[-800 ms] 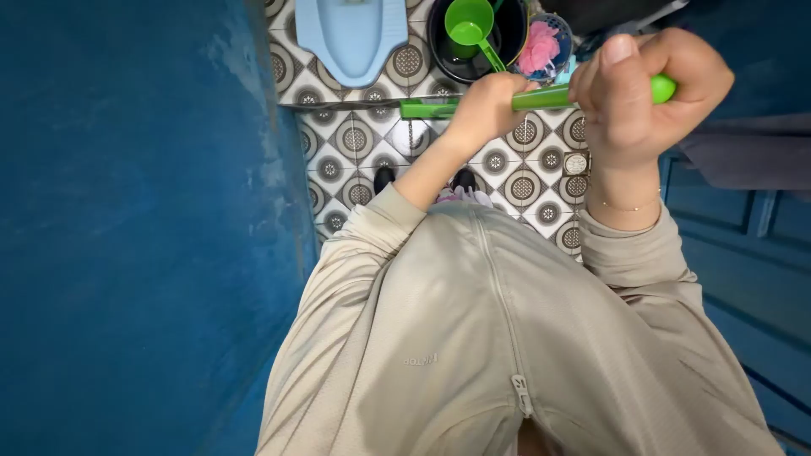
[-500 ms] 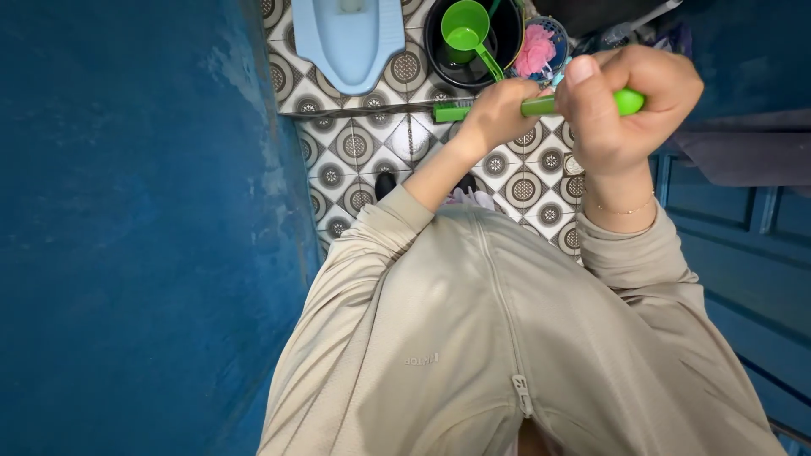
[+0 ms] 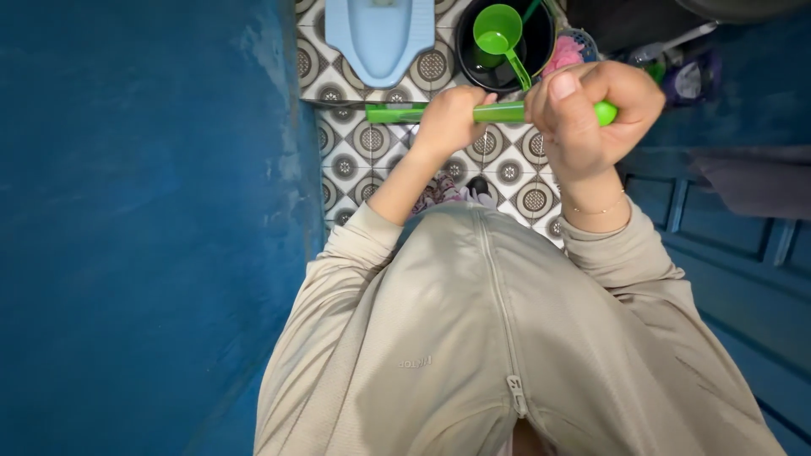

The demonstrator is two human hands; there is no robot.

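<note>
Looked straight down over a beige zip-front jacket (image 3: 498,338) onto a patterned tile floor (image 3: 372,139) hemmed in by a blue wall (image 3: 144,228) on one side and a blue panelled door (image 3: 726,245) on the other. Held a long green handle (image 3: 498,111) crosswise above the floor, nearly level, with both hands. Left hand (image 3: 452,118) wrapped shut around the middle of the handle, knuckles up, sleeve pushed back from the forearm. Right hand (image 3: 591,114) clenched tight about the near end, thumb laid along the top, rounded green tip poking out past the fingers; thin bracelet (image 3: 596,209) at that wrist. Far end of the handle reached out over the tiles toward the wall, near the raised step; what it carried there could not be made out. Beyond the step, a pale blue squat toilet (image 3: 380,34) set into the floor. Just beside it, a black bucket (image 3: 469,63) with a green dipper (image 3: 498,29) resting inside, its handle slanting over the rim. Next to the bucket, a pink mesh sponge (image 3: 568,52), partly hidden behind the right hand. Dark shoe tips (image 3: 480,184) just visible below the jacket hem, on the tiles.
</note>
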